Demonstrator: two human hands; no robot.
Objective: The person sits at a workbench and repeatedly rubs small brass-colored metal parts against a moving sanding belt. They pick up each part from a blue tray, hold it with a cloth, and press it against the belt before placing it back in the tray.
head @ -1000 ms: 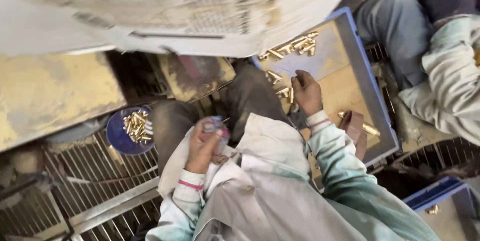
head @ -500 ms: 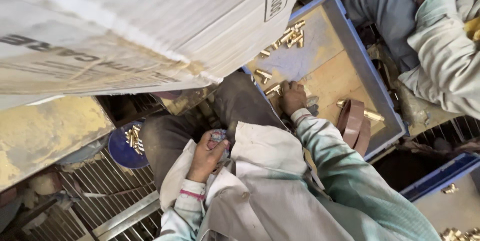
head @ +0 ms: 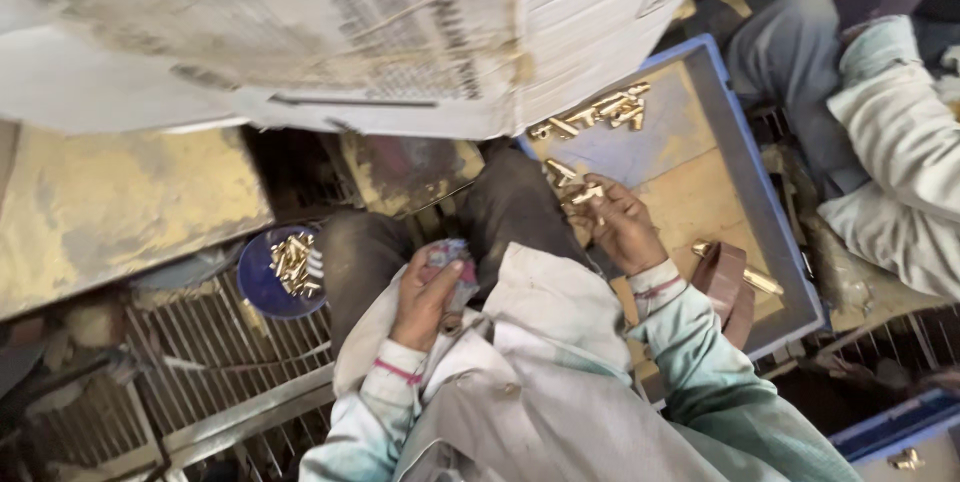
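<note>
My left hand (head: 425, 294) rests on my lap, shut on a small crumpled cloth or packet (head: 455, 260). My right hand (head: 622, 225) reaches onto a blue-rimmed tray (head: 745, 157) with a brown board floor. Its fingers are curled over a few small brass pieces (head: 575, 187) at the tray's near corner. A second cluster of brass pieces (head: 600, 114) lies farther up the tray, just under the edge of the cardboard box. A single brass piece (head: 757, 281) lies beside a brown roll (head: 725, 284) near my right wrist.
A large printed cardboard box (head: 350, 32) overhangs the top. A blue bowl of brass pieces (head: 285, 270) sits on a metal grate (head: 200, 372) at left. Another person's sleeve and knee (head: 890, 142) are at right. A blue crate (head: 900, 437) is at bottom right.
My right hand has moved across the tray from near the brown roll to the brass pieces by my knee. My left hand stays on my lap with the cloth.
</note>
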